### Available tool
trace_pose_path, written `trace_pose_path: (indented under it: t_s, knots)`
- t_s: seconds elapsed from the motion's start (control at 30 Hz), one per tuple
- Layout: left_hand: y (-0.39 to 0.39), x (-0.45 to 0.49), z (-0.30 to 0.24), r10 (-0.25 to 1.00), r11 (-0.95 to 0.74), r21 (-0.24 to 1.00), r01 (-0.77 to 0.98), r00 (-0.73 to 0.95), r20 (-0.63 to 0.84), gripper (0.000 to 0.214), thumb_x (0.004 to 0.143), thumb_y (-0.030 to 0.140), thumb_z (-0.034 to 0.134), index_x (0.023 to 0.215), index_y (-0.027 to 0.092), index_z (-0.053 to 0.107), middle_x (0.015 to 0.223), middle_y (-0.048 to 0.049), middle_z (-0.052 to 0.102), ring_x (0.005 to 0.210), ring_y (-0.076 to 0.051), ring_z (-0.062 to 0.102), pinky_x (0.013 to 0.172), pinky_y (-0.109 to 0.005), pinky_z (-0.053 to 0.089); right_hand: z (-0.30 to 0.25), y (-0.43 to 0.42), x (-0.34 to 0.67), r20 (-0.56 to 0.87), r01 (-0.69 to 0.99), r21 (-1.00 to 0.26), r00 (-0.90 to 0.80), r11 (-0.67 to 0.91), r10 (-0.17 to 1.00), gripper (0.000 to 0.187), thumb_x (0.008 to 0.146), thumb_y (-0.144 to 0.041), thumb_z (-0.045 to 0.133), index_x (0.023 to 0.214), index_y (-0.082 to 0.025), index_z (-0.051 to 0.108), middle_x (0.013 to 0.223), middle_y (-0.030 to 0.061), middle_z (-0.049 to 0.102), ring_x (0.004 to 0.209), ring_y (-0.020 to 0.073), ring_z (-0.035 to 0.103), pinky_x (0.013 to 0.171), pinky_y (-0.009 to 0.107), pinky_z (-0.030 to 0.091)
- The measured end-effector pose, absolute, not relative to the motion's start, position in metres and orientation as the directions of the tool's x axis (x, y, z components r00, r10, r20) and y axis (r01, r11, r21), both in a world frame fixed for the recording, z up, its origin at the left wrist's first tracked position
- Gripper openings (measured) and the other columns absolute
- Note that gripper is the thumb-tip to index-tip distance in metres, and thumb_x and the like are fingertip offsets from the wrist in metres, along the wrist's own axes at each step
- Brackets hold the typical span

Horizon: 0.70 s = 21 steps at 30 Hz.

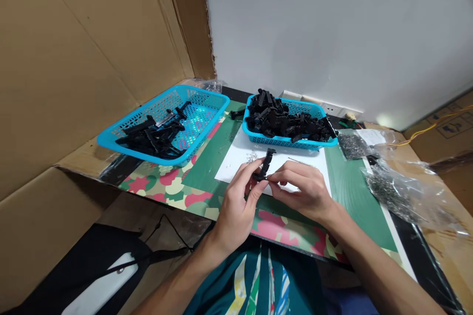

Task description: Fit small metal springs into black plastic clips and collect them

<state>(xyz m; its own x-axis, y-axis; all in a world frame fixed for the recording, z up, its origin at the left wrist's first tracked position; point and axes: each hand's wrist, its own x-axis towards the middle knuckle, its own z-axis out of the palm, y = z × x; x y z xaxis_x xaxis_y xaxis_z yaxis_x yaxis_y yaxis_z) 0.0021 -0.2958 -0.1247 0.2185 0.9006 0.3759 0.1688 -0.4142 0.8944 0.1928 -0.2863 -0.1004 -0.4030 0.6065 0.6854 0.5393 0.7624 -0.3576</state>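
My left hand (pixel 240 197) is closed on a black plastic part (pixel 269 161), a narrow notched bar with a wider foot, held tilted upright above the table's near side. Beside it, the thumb and fingertips of my right hand (pixel 301 187) are pinched together at the part's lower end. Whatever they grip is too small to make out. Under the hands lies a white sheet of paper (pixel 231 162), with a small scatter of tiny metal pieces (pixel 252 156) on it. A thin dark rod (pixel 300 161) rests on the paper behind my right hand.
A blue basket (pixel 236 128) heaped with black parts stands behind the paper; another blue basket (pixel 111 139) at left holds fewer. Plastic bags of small metal pieces (pixel 391 192) lie at right. Cardboard (pixel 92 59) walls the left side, and a power strip (pixel 332 108) runs along the wall.
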Motion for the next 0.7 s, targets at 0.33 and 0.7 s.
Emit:
trace_pose_path:
  t_s: [0.33, 0.7]
  knots:
    - [-0.294, 0.000, -0.122, 0.876, -0.456, 0.872, 0.179, 0.263, 0.404, 0.041, 0.109, 0.028, 0.053, 0.149, 0.029, 0.062, 0.124, -0.0079, 0.066, 0.117, -0.022, 0.065, 0.102, -0.032, 0.052, -0.097, -0.287, 0.196, 0.618, 0.506, -0.410, -0.457, 0.758, 0.640, 0.014, 0.103, -0.018, 0.061, 0.095, -0.020, 0.072, 0.075, 0.0025, 0.068, 0.065, 0.0144, 0.062, 0.060, 0.027, 0.046]
    - [-0.292, -0.002, -0.122, 0.913, -0.298, 0.950, 0.095, 0.319, 0.255, 0.044, 0.108, 0.043, 0.052, 0.143, 0.021, 0.068, 0.112, -0.0108, 0.070, 0.100, -0.025, 0.064, 0.093, -0.036, 0.053, -0.089, -0.286, 0.205, 0.498, 0.401, -0.620, -0.462, 0.674, 0.734, 0.014, 0.105, -0.021, 0.063, 0.108, -0.023, 0.077, 0.088, 0.0041, 0.076, 0.074, 0.0161, 0.069, 0.066, 0.028, 0.053]
